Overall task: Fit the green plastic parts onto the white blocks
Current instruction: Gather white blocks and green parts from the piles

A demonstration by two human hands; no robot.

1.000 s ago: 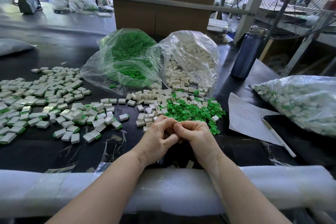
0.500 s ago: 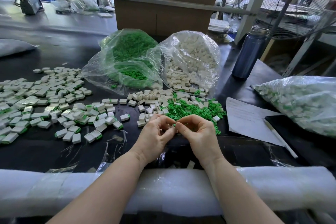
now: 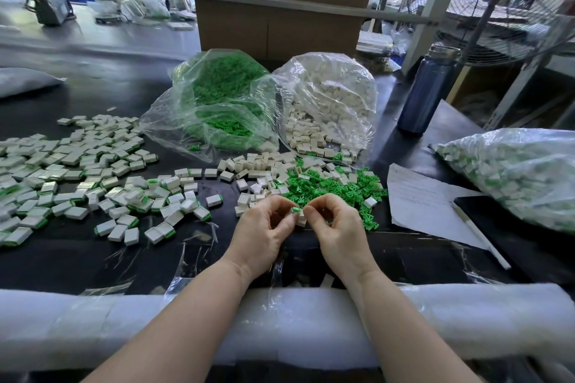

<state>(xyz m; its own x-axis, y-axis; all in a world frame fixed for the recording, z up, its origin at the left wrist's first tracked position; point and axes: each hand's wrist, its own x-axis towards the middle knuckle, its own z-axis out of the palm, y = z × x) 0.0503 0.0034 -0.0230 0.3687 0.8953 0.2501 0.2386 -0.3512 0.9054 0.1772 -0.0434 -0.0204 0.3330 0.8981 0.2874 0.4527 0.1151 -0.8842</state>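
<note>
Where hands (image 3: 298, 224) meet, loose green parts (image 3: 329, 190) behind

Glossy clear plastic bags (image 3: 326, 96), a smooth dark tabletop (image 3: 93, 258), matt white foam edging (image 3: 311, 320).

Head cam, looks fwd/down, close over table (image 3: 93, 258).

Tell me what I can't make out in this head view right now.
- Whether the green part is seated in the white block: both hands' fingertips hide the joint.
- Writing on the paper: too small.
- Pile of finished blocks: cut off by the left edge.
</note>
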